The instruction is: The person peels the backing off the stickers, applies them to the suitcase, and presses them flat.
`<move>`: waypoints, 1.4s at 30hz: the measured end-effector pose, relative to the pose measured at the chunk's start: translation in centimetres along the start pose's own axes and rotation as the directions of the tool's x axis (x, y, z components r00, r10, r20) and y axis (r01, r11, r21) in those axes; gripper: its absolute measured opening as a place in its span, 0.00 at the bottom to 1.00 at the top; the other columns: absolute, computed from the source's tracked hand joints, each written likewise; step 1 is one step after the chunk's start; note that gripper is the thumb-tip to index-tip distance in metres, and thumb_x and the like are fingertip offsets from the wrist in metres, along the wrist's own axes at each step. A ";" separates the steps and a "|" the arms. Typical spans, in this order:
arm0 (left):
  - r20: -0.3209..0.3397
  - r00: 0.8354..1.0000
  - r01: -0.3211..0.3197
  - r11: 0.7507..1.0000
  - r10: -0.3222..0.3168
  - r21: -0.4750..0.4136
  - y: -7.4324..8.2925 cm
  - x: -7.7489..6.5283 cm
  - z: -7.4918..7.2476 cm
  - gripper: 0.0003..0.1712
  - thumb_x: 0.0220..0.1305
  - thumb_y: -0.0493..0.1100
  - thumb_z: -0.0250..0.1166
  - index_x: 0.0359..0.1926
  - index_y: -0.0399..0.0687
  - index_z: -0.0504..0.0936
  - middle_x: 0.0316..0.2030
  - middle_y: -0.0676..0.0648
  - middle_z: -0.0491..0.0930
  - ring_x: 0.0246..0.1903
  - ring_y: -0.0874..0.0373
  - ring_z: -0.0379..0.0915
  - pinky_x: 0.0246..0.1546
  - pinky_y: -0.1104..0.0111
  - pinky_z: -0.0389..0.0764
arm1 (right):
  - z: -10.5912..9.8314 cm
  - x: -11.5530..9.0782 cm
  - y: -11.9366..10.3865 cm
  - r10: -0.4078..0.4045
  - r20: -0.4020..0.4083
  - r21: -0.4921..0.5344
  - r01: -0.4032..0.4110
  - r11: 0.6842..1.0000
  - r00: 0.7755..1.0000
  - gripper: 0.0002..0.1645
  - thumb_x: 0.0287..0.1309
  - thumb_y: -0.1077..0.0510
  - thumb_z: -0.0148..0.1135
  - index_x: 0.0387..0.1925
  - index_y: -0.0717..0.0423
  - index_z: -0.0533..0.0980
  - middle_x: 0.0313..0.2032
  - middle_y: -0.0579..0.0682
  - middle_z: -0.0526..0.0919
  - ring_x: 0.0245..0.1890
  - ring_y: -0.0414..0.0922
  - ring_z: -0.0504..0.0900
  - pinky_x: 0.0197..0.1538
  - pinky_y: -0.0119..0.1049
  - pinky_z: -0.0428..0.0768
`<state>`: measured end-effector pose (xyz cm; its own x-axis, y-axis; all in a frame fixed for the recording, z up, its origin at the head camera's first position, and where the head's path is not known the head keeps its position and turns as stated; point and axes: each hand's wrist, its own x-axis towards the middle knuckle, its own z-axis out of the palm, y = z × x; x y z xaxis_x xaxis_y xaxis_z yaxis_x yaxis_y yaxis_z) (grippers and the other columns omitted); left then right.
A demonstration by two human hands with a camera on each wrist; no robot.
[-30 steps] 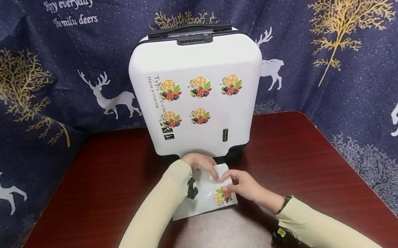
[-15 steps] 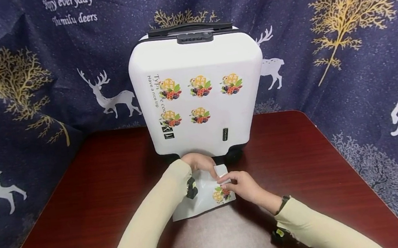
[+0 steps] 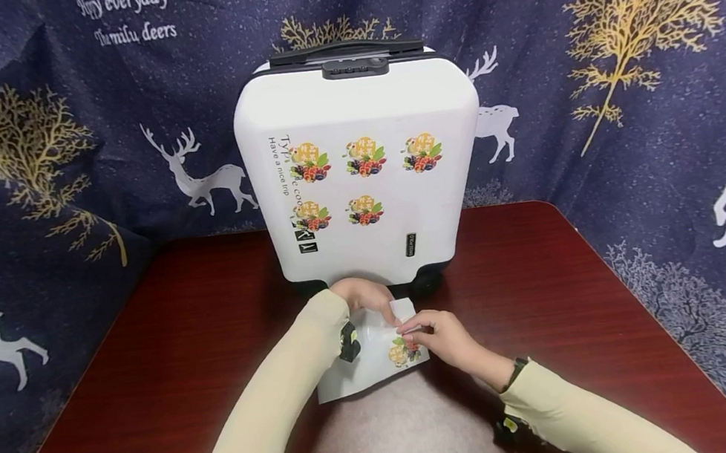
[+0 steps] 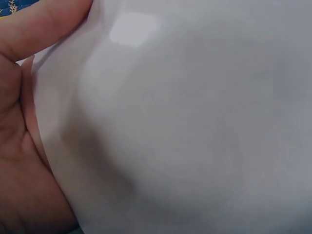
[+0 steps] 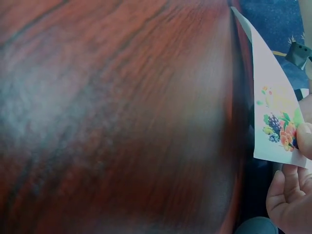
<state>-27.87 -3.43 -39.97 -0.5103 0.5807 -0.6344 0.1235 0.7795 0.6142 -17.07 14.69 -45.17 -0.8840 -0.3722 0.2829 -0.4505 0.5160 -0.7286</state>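
Observation:
A white sticker sheet (image 3: 347, 379) with one fruit-print sticker (image 3: 399, 354) near its right end is held in front of the suitcase. My left hand (image 3: 368, 298) grips the sheet from its far side, and in the left wrist view the thumb (image 4: 44, 27) lies over the white surface. My right hand (image 3: 446, 338) pinches at the sheet's right side, its fingertips right at the sticker's upper edge and close to the left fingertips. Grapes and red fruit show on the sticker in the right wrist view, where the sheet (image 5: 273, 73) bends slightly.
A white suitcase (image 3: 402, 95) stands upright behind the hands, with several matching fruit stickers in two rows on its front. Below them is a small black label (image 3: 411, 245). The dark red table (image 3: 545, 288) reaches back to a blue deer-print cloth (image 3: 531, 50).
The sheet's lower right corner has risen a little, and the sticker has shifted slightly upward. My right fingertips have moved slightly at the sticker's edge; the left hand stays almost still.

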 end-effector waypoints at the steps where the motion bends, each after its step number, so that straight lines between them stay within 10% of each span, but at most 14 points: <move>1: -0.002 1.000 0.001 1.000 -0.001 0.001 -0.1 0.1 0.0 0.19 0.63 0.42 0.66 0.53 0.38 0.84 0.53 0.42 0.83 0.54 0.54 0.76 0.69 0.59 0.73 | 0.0 0.0 0.1 -0.001 -0.004 0.004 0.001 1.000 1.000 0.07 0.57 0.67 0.71 0.38 0.61 0.88 0.40 0.57 0.91 0.38 0.36 0.84 0.42 0.25 0.80; 21: -0.036 0.999 0.019 0.998 -0.021 -0.059 -0.1 0.0 0.4 0.19 0.63 0.43 0.66 0.53 0.38 0.83 0.50 0.43 0.83 0.50 0.54 0.78 0.63 0.60 0.78 | 0.0 -0.3 0.1 0.047 0.008 0.084 -0.048 0.995 0.999 0.04 0.58 0.71 0.67 0.35 0.66 0.85 0.35 0.61 0.88 0.31 0.26 0.76 0.36 0.25 0.78; 31: -0.065 0.998 0.023 0.999 -0.026 -0.048 -0.5 -0.1 0.3 0.25 0.64 0.44 0.65 0.59 0.38 0.81 0.68 0.40 0.75 0.67 0.47 0.69 0.76 0.54 0.64 | 0.2 -0.3 0.4 0.070 0.042 0.081 -0.073 0.994 0.997 0.10 0.59 0.68 0.69 0.43 0.65 0.85 0.40 0.62 0.89 0.32 0.30 0.79 0.35 0.25 0.80; 42: -0.060 0.997 0.044 0.986 -0.054 -0.160 -0.5 0.2 0.5 0.18 0.61 0.43 0.67 0.51 0.39 0.84 0.44 0.46 0.82 0.44 0.55 0.78 0.52 0.61 0.83 | 0.1 -0.1 0.2 0.100 0.042 0.085 -0.103 0.991 0.994 0.04 0.58 0.70 0.68 0.36 0.64 0.84 0.39 0.62 0.87 0.34 0.31 0.79 0.38 0.26 0.80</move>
<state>-27.57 -3.57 -40.62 -0.5664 0.5227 -0.6372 -0.0364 0.7566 0.6529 -17.09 14.73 -45.43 -0.9185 -0.3507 0.1825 -0.3447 0.4844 -0.8041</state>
